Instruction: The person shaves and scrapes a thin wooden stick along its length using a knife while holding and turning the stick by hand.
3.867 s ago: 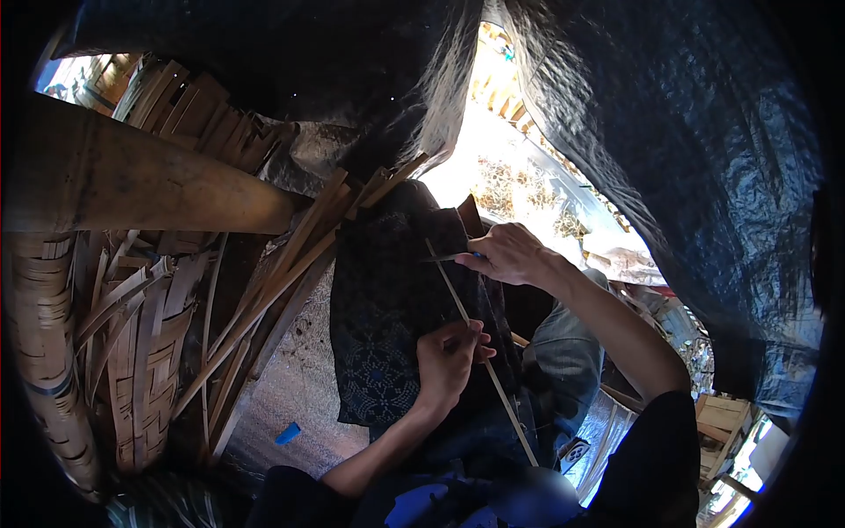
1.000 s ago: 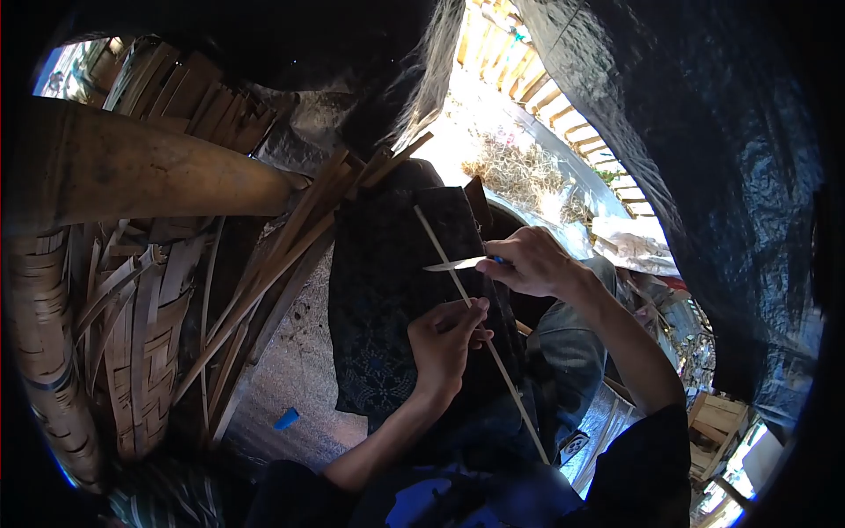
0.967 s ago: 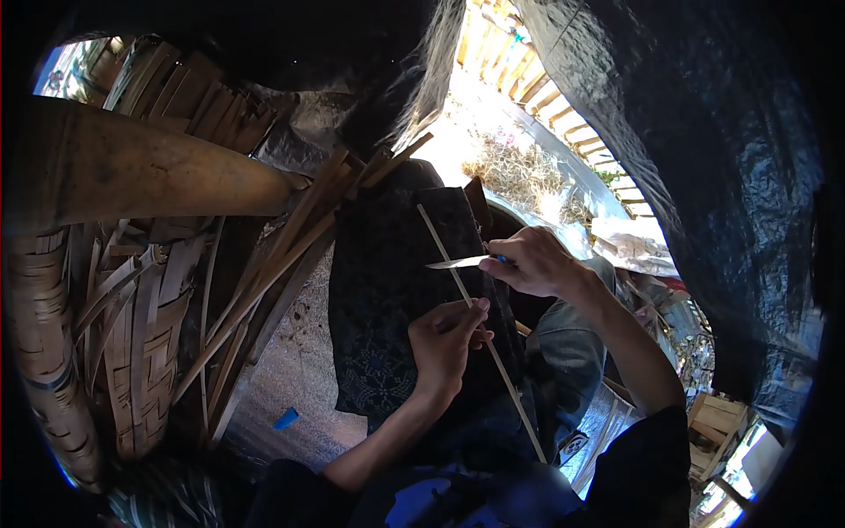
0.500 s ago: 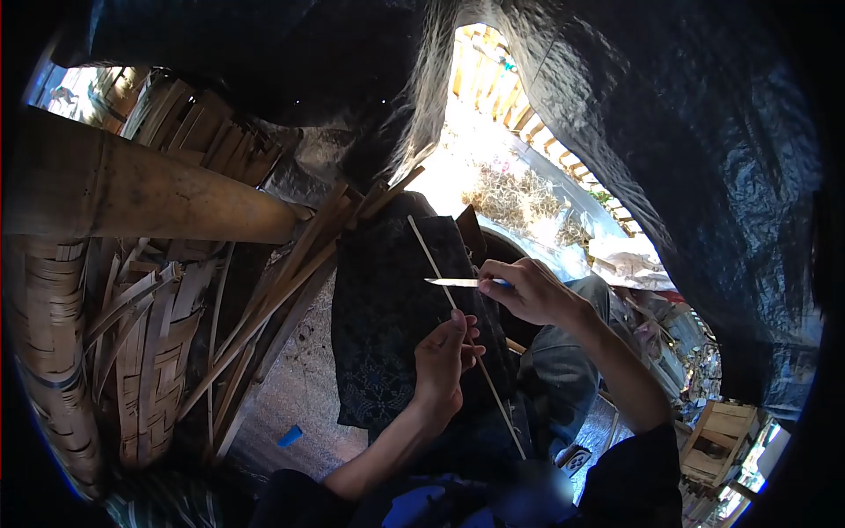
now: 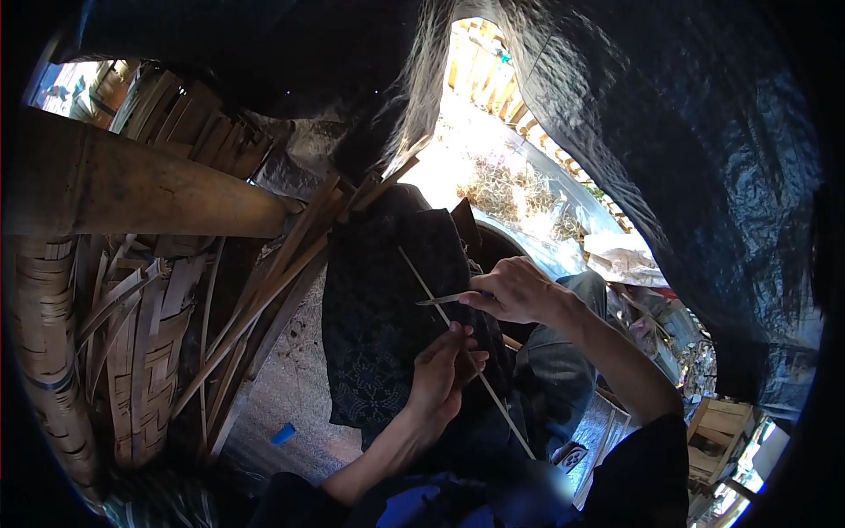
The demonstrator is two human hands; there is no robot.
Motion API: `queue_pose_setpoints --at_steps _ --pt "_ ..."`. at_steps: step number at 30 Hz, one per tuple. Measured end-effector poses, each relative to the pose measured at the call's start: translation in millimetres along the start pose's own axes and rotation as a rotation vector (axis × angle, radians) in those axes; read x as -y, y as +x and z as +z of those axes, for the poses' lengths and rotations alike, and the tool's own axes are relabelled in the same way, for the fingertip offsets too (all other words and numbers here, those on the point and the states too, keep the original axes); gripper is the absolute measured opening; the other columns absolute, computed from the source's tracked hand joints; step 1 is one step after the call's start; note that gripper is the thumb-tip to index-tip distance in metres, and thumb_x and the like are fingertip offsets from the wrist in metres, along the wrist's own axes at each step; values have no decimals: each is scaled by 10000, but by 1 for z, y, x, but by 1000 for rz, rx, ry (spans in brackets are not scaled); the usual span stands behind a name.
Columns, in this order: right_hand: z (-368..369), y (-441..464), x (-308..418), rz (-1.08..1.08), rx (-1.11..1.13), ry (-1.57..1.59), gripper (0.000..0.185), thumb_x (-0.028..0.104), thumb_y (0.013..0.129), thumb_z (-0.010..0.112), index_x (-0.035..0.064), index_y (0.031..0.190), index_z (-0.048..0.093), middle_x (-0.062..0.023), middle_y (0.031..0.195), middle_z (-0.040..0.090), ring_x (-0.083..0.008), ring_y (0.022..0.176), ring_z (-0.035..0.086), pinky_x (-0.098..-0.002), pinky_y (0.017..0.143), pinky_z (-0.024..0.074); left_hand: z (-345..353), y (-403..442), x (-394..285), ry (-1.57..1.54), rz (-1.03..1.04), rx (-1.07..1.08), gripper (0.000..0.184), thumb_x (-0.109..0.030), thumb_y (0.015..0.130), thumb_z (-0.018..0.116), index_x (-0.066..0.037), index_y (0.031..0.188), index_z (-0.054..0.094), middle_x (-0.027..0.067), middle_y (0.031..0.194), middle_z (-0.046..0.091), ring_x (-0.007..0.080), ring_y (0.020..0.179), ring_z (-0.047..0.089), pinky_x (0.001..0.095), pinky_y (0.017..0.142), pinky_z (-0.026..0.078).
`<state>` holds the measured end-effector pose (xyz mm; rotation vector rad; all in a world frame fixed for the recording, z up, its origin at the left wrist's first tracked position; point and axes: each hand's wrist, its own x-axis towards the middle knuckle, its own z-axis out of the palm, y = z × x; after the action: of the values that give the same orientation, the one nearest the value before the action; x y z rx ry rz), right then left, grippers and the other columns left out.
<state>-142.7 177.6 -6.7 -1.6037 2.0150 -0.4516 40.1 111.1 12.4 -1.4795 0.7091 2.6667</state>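
Note:
A thin pale strip (image 5: 500, 403) runs slantwise over the dark patterned cloth (image 5: 365, 352) on the lap. My left hand (image 5: 440, 374) pinches this strip near its middle, thumb and fingers pressed together. Just above and to the right, my right hand (image 5: 515, 292) is closed round the handle of a small knife (image 5: 440, 300). The knife's blade points left and lies across the strip, a short way above my left fingertips. Most of the handle is hidden in my right hand.
A thick bamboo pole (image 5: 176, 189) juts in from the left above split bamboo strips (image 5: 264, 308) and woven bamboo. Dark plastic sheeting (image 5: 704, 176) hangs at the right. A blue scrap (image 5: 283, 433) lies on the floor, and a wooden crate (image 5: 717, 431) stands at the lower right.
Since half a second ago, my right hand and the knife have moved slightly down the strip, nearer my left hand. The blade has tilted, and the strip's upper end sits lower.

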Motion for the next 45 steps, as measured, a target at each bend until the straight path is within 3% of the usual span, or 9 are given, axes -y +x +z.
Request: queue_pose_setpoints --at_steps 13,20,23,25,28,32,39,41,45 --pt "17 49 -16 -22 -148 -96 510 444 905 495 47 597 577 -135 466 505 -287 470 563 -397 500 458 -7 -6 1 -70 3 52 276 -324 918 537 -53 945 581 -4 722 571 150 650 613 297 635 492" --pt "13 82 -25 52 -163 -164 432 413 898 515 45 679 576 -155 526 542 -342 547 577 -421 556 463 0 -21 21 -16 -129 106 258 -316 913 549 -62 923 592 18 759 604 152 692 629 295 659 499" --pt "11 79 -29 -20 -442 -45 413 392 910 510 43 703 586 -146 521 533 -313 525 583 -387 530 458 8 -23 17 31 -97 56 256 -298 906 569 -49 950 606 33 800 620 159 723 640 300 681 507" --pt "-4 59 -20 324 -410 260 389 385 910 515 42 765 630 -100 577 568 -220 554 586 -335 550 446 12 -19 7 53 13 17 261 -272 889 601 -20 955 616 54 826 625 175 723 655 307 667 529" --pt "-9 27 -9 345 -302 683 398 402 906 519 37 835 661 -40 660 596 -140 629 557 -279 597 427 17 -7 -9 124 122 -11 265 -250 882 614 4 958 615 73 836 626 188 717 660 300 652 541" --pt "-11 11 22 324 -156 861 295 311 842 655 16 843 652 -4 705 597 -52 676 529 -238 632 429 23 8 -7 214 176 57 307 -258 890 600 28 1003 604 87 845 615 188 710 654 299 661 545" --pt "5 32 7 281 -283 853 304 307 864 626 6 822 628 -30 694 610 -77 660 559 -260 587 433 21 13 -9 232 213 114 325 -243 943 506 42 1090 559 88 878 592 177 692 644 304 676 542" --pt "2 26 3 57 -377 663 324 300 903 556 -7 816 614 -95 629 598 -167 594 598 -308 539 434 18 15 -11 318 236 88 320 -220 957 475 45 1127 533 83 864 588 177 688 643 305 669 540" --pt "-9 0 -10 -10 -236 159 434 387 922 483 17 733 607 -133 504 533 -309 501 577 -406 526 472 25 18 -10 261 215 28 329 -218 957 476 51 1141 519 83 842 586 175 666 643 303 654 540"
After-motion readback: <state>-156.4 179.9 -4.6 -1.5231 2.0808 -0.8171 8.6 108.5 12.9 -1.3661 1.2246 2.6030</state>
